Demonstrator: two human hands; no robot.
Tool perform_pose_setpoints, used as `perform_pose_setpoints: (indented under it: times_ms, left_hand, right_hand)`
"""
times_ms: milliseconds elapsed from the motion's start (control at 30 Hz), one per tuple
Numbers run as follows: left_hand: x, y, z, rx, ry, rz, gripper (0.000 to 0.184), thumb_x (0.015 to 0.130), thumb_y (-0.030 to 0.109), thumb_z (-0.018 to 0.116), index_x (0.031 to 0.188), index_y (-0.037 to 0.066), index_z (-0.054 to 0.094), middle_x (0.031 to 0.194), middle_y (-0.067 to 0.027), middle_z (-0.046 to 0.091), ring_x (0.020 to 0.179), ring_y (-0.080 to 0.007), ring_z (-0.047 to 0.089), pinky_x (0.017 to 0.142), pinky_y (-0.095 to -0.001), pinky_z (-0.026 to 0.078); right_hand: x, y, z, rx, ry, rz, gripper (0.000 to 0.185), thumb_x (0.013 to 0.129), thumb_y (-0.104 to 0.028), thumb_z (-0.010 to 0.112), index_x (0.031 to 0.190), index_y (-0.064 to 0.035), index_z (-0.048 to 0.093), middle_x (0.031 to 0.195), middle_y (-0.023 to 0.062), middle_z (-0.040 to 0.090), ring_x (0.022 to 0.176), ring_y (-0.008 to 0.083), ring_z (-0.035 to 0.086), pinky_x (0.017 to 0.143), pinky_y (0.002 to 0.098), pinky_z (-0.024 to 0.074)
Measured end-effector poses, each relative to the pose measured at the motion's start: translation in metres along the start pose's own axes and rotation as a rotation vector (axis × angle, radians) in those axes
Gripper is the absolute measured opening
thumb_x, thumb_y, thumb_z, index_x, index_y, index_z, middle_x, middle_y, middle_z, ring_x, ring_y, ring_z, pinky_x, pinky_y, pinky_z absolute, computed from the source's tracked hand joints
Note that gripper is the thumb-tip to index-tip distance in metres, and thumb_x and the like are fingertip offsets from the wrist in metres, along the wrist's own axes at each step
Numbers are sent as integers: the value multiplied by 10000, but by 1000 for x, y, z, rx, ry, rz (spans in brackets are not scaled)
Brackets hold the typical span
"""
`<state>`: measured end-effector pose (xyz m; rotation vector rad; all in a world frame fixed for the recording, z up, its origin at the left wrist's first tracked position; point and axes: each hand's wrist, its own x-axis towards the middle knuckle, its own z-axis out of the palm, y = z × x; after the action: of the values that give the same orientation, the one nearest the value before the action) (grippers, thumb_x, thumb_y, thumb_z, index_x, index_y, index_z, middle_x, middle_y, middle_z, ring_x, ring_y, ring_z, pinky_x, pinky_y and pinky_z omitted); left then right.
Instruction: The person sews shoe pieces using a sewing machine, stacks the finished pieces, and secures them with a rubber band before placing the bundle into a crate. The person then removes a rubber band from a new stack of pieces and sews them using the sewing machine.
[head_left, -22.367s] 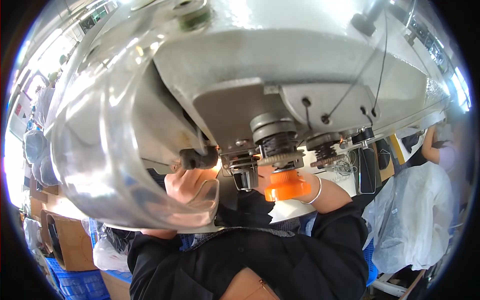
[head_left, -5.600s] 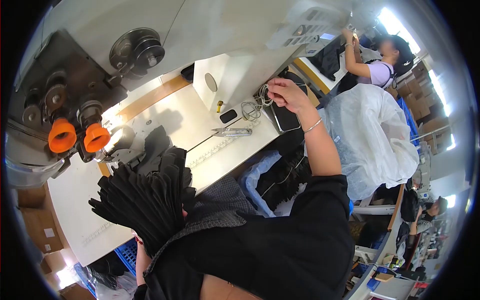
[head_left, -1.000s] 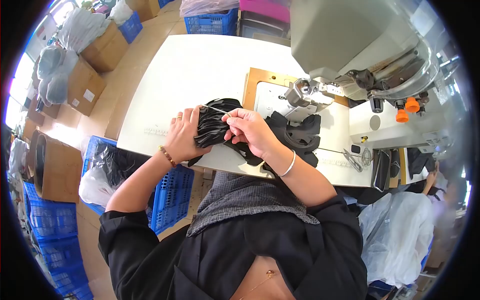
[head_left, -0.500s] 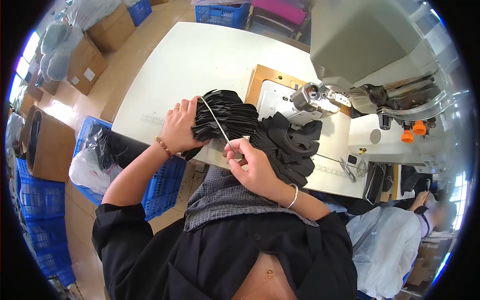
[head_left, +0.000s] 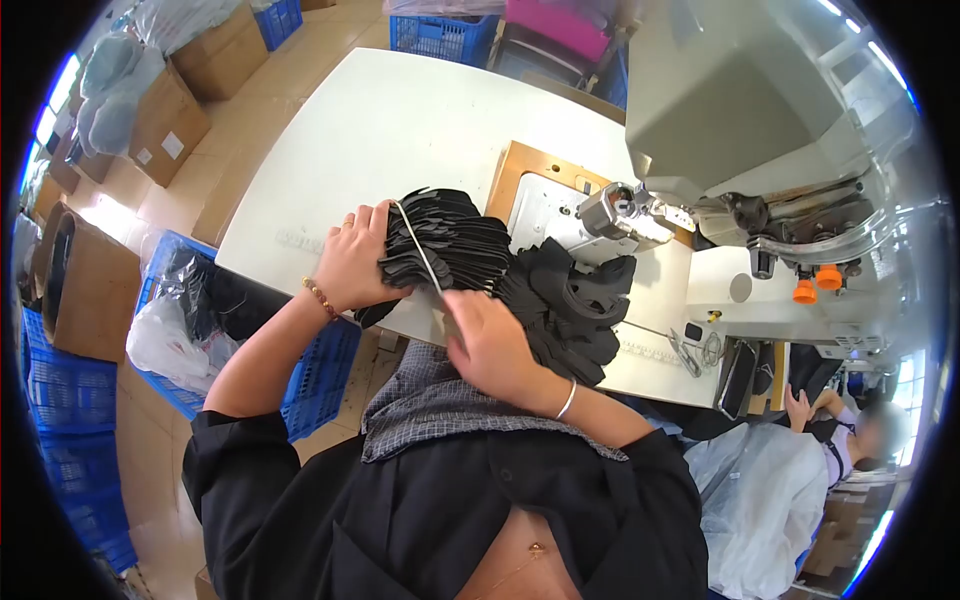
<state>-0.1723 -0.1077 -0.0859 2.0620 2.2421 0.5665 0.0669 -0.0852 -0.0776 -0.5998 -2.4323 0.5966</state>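
My left hand [head_left: 352, 265] is wrapped round the left end of a stack of black cut fabric pieces [head_left: 465, 240] at the table's near edge. A thin pale strip [head_left: 418, 246] runs slantwise across the top of that stack, from my left fingertips down to my right hand [head_left: 488, 345]. The fingers of my right hand are closed at the strip's lower end, which they hide. Touching the stack on its right is a looser heap of curved black pieces [head_left: 575, 305].
A sewing machine [head_left: 625, 215] stands right of the white table [head_left: 350, 130], its plate set in a wooden frame. Scissors [head_left: 685, 352] lie beyond the heap. At the left is a blue crate [head_left: 320, 385] with plastic bags. Another person [head_left: 840, 440] sits far right.
My right hand has turned knuckles-up and moved slightly left, close against the stack's lower edge. My left hand keeps its grip. The whole view has shifted slightly.
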Motion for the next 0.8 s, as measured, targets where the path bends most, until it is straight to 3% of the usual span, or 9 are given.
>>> perform_pose_setpoints:
  times_ms: [67,167,200,233,300,400,600,733,800]
  left_hand:
    - [-1,-6,4,-72,35,13,987,569,444,802,1366,40,382,1147,-182,539,1061,-354,567,852,-470,454]
    - [-1,-7,4,-95,59,4,960,564,403,792,1354,29,397,1158,-176,534,1064,-349,555,861,-454,449]
    - [-3,-4,2,-92,55,11,960,564,403,792,1354,29,397,1158,-176,534,1064,-349,555,861,-454,449]
    - [-6,1,1,-58,90,30,957,562,394,791,1348,14,399,1165,-175,530,1064,-349,550,868,-449,445]
    - [-10,9,-2,-12,126,60,955,559,384,790,1342,-2,402,1171,-174,526,1063,-349,545,876,-443,442]
    - [-19,18,-5,18,126,68,956,574,374,797,1330,-48,390,1198,-189,514,1077,-361,531,904,-455,431]
    - [-16,11,-18,-98,-38,70,1022,619,495,826,1349,-52,366,1256,-229,493,1148,-387,518,992,-472,402]
    - [17,4,-34,-253,-227,36,942,650,528,810,1296,-43,430,1196,-243,556,1115,-373,564,977,-425,440]
    - [33,10,-36,-294,-299,27,854,663,521,805,1233,-28,481,1121,-232,611,1073,-343,607,936,-390,478]
  right_hand:
    - [0,0,-5,-120,36,-117,372,736,-38,681,1095,-22,587,1073,139,615,918,296,618,793,382,500]
    - [6,9,-36,-336,57,-206,579,697,-190,772,1209,2,579,1247,181,540,1096,323,550,920,449,438]
    - [18,10,-41,-325,6,-149,863,668,-329,821,1364,26,455,1391,229,437,1277,381,437,1048,510,355]
    - [28,14,-38,-320,12,-141,863,668,-329,821,1364,26,455,1391,229,437,1277,381,437,1048,510,355]
    - [51,26,-29,-448,-146,-92,1168,609,-456,851,1482,36,251,1514,280,254,1419,417,260,1141,560,231]
    - [73,57,-18,-483,-318,-103,1338,543,-528,870,1514,24,132,1551,294,152,1470,426,124,1168,604,113]
    - [108,99,-10,-356,-504,-343,1228,558,-509,858,1468,20,225,1545,276,188,1465,396,174,1181,585,117]
    - [103,103,-2,-320,-510,-339,1112,577,-478,847,1403,21,295,1485,257,285,1441,390,240,1180,585,147]
    - [105,98,-5,-346,-508,-311,1049,584,-427,853,1368,19,319,1357,241,398,1346,392,381,1148,542,260]
